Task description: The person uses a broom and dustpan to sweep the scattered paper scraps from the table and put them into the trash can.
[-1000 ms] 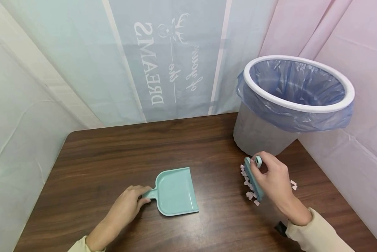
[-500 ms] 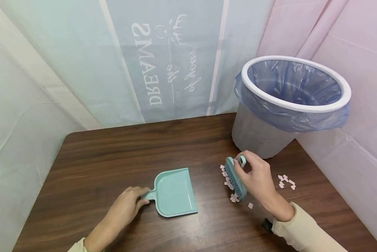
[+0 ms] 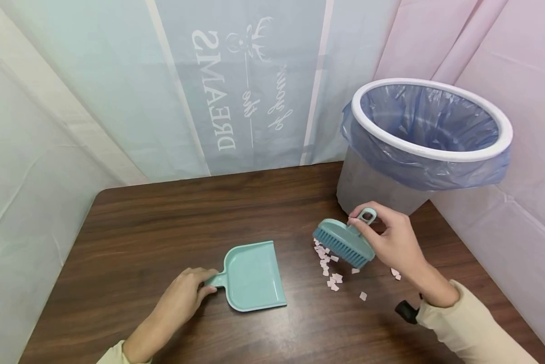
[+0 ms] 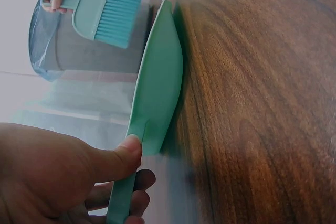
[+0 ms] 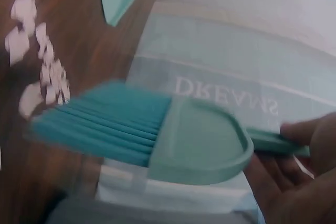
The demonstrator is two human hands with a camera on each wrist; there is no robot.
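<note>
My left hand [image 3: 181, 296] grips the short handle of a mint-green dustpan [image 3: 254, 278], which lies on the table with its straight edge facing right. In the left wrist view the thumb presses on top of the handle [image 4: 123, 195] and the fingers curl beneath. With my right hand [image 3: 393, 240] I pinch the looped handle of a matching green brush [image 3: 345, 240]. The brush is tilted and looks raised above the table, bristles [image 5: 105, 124] toward the dustpan side. Below and left of the bristles lie several small pale paper scraps [image 3: 324, 260], with a few more scraps [image 3: 395, 273] beneath the right wrist.
A grey bin [image 3: 368, 184] with a white rim and blue liner [image 3: 413, 116] stands at the back right, just behind my right hand. Printed cloth [image 3: 254, 86] hangs along the back of the brown wooden table [image 3: 172, 217]. Pale walls flank both sides.
The brush swept scraps leftward toward the dustpan, then lifted, turned and came back somewhat to the right. Scraps now lie spread where it was. My left hand and the dustpan have stayed put.
</note>
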